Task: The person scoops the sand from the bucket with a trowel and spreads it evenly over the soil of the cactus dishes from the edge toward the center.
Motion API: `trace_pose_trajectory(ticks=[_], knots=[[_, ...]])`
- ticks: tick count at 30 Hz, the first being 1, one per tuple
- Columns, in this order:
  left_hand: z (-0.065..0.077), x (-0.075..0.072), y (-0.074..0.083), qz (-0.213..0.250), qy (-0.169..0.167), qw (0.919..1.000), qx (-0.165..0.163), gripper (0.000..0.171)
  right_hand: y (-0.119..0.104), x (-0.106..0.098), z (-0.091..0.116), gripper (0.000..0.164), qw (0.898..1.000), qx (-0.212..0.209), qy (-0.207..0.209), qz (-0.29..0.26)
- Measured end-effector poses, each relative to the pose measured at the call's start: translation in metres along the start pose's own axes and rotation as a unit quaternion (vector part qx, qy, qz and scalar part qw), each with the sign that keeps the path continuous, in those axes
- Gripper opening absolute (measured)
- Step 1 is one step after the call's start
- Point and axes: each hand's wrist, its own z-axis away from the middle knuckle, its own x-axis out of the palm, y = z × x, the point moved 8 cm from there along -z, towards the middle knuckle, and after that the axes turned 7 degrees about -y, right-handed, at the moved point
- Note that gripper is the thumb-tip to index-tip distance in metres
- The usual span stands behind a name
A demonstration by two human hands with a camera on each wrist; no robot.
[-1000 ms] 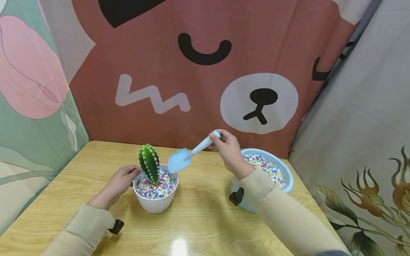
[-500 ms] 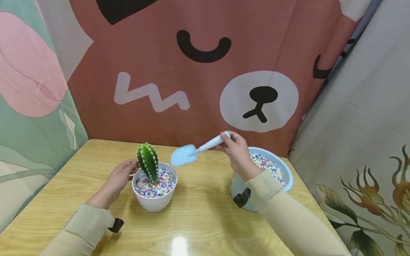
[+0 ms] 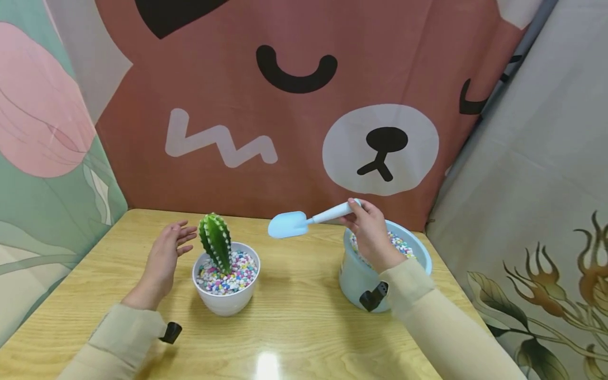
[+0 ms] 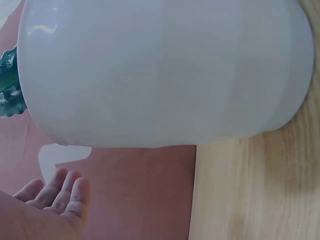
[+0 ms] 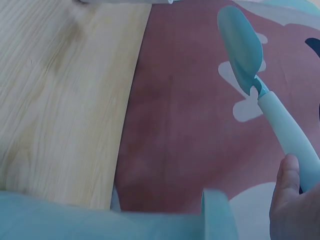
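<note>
My right hand (image 3: 370, 232) grips a light blue toy shovel (image 3: 288, 225) by the end of its handle, its blade pointing left above the table. In the right wrist view the shovel (image 5: 241, 47) shows its blade with no pebbles visible on it. Beneath that hand stands a light blue bucket (image 3: 353, 279) of small coloured pebbles. My left hand (image 3: 163, 256), fingers spread and slightly bent, is just left of a white pot (image 3: 225, 303), apart from it. A green cactus (image 3: 215, 243) leans a little left among coloured pebbles (image 3: 244, 269) in the pot. The left wrist view shows the pot's wall (image 4: 150, 70) close up.
Everything stands on a wooden table (image 3: 294, 322). Its back edge meets a reddish-brown curtain (image 3: 294, 179) with a bear print. Patterned fabric hangs at the left, and a grey flowered curtain (image 3: 537, 174) at the right.
My right hand has carried the shovel rightward, away from the pot to above the bucket, and the blade has levelled. My left hand has come off the pot's rim and its fingers have spread.
</note>
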Motion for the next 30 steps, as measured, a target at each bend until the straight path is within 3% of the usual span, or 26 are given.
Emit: trace_pose_trajectory(ticks=[4,13,22,30], knots=[[0.0,-0.001,0.005,0.033,0.012,0.9993,0.016,0.058,-0.001,-0.012,0.002,0.018,1.0,0.014,0.007,-0.003],[0.001,-0.003,0.028,0.1,0.044,0.9917,0.067,0.025,-0.007,-0.042,0.009,0.022,0.998,0.027,0.043,-0.033],[0.008,-0.007,0.057,0.163,0.109,0.9695,0.147,0.026,-0.009,-0.069,0.017,0.021,0.997,0.035,0.064,-0.033],[0.012,0.002,0.079,0.171,0.099,0.9589,0.204,0.031,-0.012,-0.088,0.025,0.016,0.994,0.024,0.081,-0.073]])
